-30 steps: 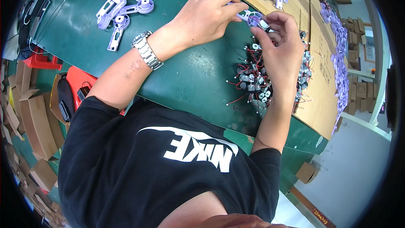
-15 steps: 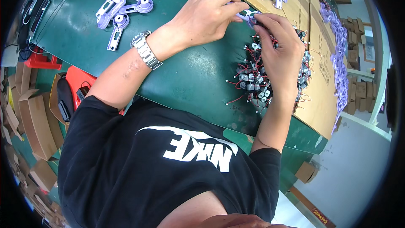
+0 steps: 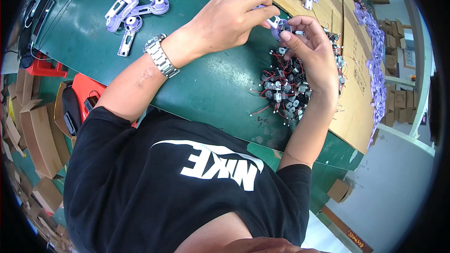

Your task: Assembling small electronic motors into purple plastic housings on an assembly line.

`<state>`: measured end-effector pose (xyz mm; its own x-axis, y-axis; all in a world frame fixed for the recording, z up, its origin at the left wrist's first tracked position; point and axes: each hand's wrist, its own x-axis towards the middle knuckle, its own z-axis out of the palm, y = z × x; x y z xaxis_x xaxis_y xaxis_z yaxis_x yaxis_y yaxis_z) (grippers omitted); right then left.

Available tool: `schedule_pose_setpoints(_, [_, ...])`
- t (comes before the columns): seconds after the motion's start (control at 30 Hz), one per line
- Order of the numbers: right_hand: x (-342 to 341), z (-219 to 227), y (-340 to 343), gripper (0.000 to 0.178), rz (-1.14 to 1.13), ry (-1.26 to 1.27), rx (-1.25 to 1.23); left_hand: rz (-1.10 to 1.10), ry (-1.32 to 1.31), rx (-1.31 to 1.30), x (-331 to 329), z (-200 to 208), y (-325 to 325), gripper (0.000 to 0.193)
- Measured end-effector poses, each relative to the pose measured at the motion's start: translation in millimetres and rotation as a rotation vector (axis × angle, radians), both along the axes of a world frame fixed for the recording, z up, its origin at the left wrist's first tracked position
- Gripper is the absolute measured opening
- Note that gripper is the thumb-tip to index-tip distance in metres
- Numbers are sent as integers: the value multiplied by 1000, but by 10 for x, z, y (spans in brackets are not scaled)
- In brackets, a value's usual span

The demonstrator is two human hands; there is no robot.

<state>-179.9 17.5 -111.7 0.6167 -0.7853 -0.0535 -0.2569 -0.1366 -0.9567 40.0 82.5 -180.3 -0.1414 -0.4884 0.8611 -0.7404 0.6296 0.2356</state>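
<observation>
Pale lilac plastic part (image 3: 276,29); ring-ended, smooth; partly hidden

Head camera: left one of a worn fisheye pair, facing down.
Shirt (image 3: 178,197): close to the lens, filling the lower middle.
Left hand (image 3: 229,16), right hand (image 3: 315,49): upper middle, farther out than the shirt.
Table (image 3: 201,91): seen from above, near edge bent.
Boxes (image 3: 44,136): farther off, at the left rim.
</observation>
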Motion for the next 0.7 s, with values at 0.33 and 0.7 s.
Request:
schedule_pose_setpoints(0.33, [-44, -65, -101, 45, 86, -65, 327, 10, -39, -31, -38, 0, 5, 38])
schedule_pose_setpoints(0.7, [-18, -140, -109, 32, -22, 22, 236, -12, -97, 6, -96, -14, 29, 38])
